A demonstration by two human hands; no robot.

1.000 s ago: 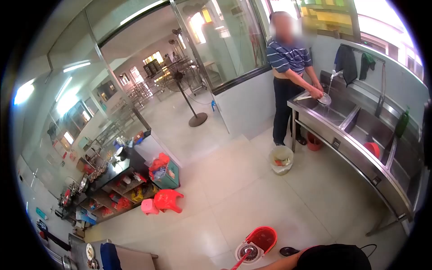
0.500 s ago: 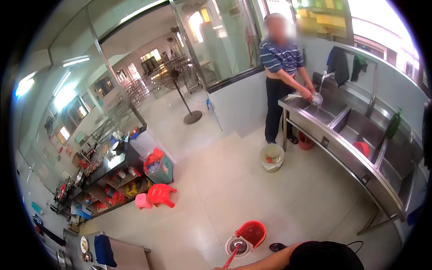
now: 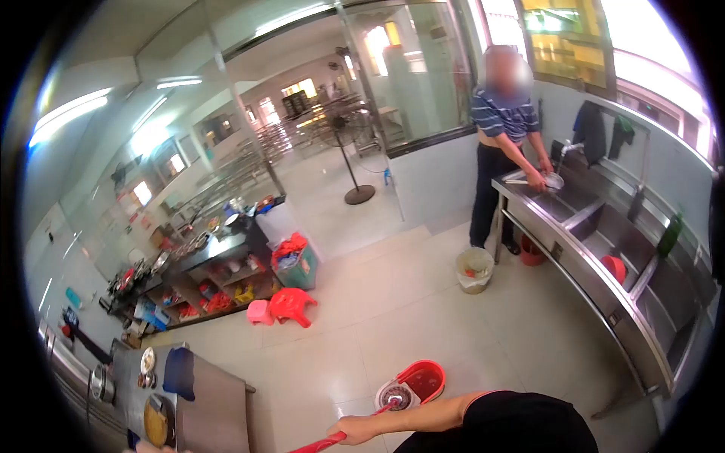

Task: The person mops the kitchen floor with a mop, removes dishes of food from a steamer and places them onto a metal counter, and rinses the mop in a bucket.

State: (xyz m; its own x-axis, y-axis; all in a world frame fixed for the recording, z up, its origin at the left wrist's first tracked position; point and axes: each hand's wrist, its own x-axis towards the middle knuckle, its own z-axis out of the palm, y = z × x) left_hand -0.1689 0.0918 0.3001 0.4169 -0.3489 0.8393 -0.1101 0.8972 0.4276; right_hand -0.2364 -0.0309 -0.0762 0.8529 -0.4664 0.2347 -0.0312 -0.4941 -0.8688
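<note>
My right hand (image 3: pixel 356 429) is closed around the red handle of a mop (image 3: pixel 313 445). The handle slants from the bottom edge up to the mop head, which sits in the round spinner basket of a red and white mop bucket (image 3: pixel 424 377). Dark reddish water or shade fills the bucket's other half. At the bottom left edge, only a sliver of my left hand (image 3: pixel 149 448) shows, close to the steel table; its fingers are mostly cut off.
Another person (image 3: pixel 506 128) rinses a strainer-like item (image 3: pixel 553 182) at the steel sink (image 3: pixel 566 241). A waste bucket (image 3: pixel 474 272) stands near them. Red stools (image 3: pixel 293 304) and a bin (image 3: pixel 298 272) are by the shelves. A steel table (image 3: pixel 215 400) bears plates and a brown-topped pot (image 3: pixel 157 423).
The view has swung left and down, so the room shifts rightward. My right hand and more of the mop handle have come into sight, as has the sliver of my left hand.
</note>
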